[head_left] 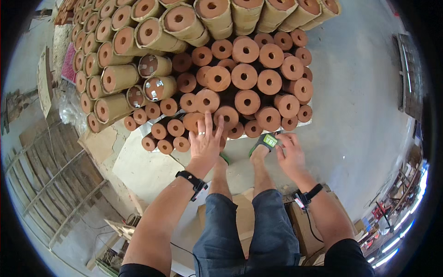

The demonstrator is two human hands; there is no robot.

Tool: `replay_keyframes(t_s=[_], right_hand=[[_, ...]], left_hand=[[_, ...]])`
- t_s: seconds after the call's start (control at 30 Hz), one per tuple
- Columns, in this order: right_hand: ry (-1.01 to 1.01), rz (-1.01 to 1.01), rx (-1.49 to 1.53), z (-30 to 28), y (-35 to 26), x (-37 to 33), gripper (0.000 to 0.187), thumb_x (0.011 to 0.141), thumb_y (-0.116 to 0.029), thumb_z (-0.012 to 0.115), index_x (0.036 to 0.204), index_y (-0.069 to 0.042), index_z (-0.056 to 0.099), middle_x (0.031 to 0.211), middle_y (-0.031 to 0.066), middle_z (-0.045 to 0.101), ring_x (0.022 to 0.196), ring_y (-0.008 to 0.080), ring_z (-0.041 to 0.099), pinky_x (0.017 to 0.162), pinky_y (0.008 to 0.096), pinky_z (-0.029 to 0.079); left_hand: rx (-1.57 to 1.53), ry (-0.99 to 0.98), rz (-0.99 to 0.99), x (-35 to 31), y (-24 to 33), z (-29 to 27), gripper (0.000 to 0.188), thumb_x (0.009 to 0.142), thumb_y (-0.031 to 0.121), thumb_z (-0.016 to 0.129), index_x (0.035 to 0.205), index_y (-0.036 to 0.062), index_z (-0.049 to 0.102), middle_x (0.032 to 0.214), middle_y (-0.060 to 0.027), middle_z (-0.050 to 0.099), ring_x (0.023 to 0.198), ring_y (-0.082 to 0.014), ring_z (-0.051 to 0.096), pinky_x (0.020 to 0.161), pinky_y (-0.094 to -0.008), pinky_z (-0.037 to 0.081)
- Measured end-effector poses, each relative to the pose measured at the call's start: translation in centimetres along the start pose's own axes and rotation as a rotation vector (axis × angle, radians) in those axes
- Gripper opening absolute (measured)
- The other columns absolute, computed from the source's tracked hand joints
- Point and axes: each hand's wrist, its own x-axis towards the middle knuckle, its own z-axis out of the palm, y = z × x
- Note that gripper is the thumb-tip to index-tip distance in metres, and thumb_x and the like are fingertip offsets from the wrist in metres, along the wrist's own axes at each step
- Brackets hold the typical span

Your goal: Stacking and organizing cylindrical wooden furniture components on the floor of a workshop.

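Note:
Reddish-brown clay-coloured cylinders (244, 76), each with a hole through the middle of its end, lie stacked with their round ends facing up toward me. My left hand (205, 144) reaches to the lower part of this stack. Its fingers are stretched and spread, with the tips on or just over the end of a cylinder (226, 118); a ring is on one finger. My right hand (291, 154) hovers right of the stack, above my slipper (267, 140). Its fingers are loosely bent, thumb and forefinger apart, and I make out nothing held between them.
Paper-wrapped cylinders (119, 77) are piled higher behind and to the left. A pale flat sheet (146, 161) lies on the floor at left. Cardboard (308, 221) is beside my legs. Slatted wood (50, 184) stands far left; grey floor (355, 101) stretches to the right.

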Motion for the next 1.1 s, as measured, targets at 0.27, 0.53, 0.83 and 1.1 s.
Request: replay_keyframes(t_s=[0.27,0.53,0.83,1.1], right_hand=[[-0.147,-0.032,-0.008,-0.6,-0.2,-3.9,0.036,0.084,-0.012,0.067,0.118,-0.014,0.058,0.115,0.0109,0.055,0.099,0.0337,0.062,0.077,0.0435,0.055],[-0.149,-0.038,0.061,0.4,-0.8,-4.3,0.036,0.083,-0.011,0.067,0.118,-0.014,0.058,0.114,0.0127,0.055,0.099,0.0356,0.062,0.077,0.0443,0.055],[0.034,-0.226,0.023,0.5,-6.1,4.8,0.034,0.083,-0.009,0.067,0.116,-0.011,0.059,0.111,0.0135,0.055,0.098,0.0357,0.06,0.08,0.0445,0.053],[0.053,-0.291,-0.133,2.5,-8.7,7.3,0.03,0.086,-0.019,0.066,0.115,-0.015,0.062,0.1,0.0102,0.056,0.096,0.0318,0.059,0.083,0.0457,0.048]], left_hand=[[-0.014,0.076,0.182,1.3,-0.6,-0.8,0.081,0.085,0.014,0.063,0.155,0.0231,0.024,0.152,-0.0281,0.018,0.132,-0.0498,0.033,0.103,-0.0529,0.04],[-0.241,0.202,0.151,2.3,-1.5,-0.1,0.075,0.074,0.009,0.07,0.143,0.0189,0.042,0.147,-0.0297,0.022,0.137,-0.0537,0.024,0.097,-0.0515,0.052],[-0.137,0.289,0.283,2.6,-2.4,-0.4,0.068,0.076,0.014,0.069,0.139,0.0245,0.048,0.147,-0.0281,0.026,0.14,-0.051,0.025,0.084,-0.0455,0.059],[-0.215,0.214,0.351,3.2,-3.5,-0.4,0.063,0.074,0.018,0.073,0.133,0.0238,0.054,0.151,-0.0244,0.024,0.139,-0.048,0.028,0.08,-0.0411,0.061]])
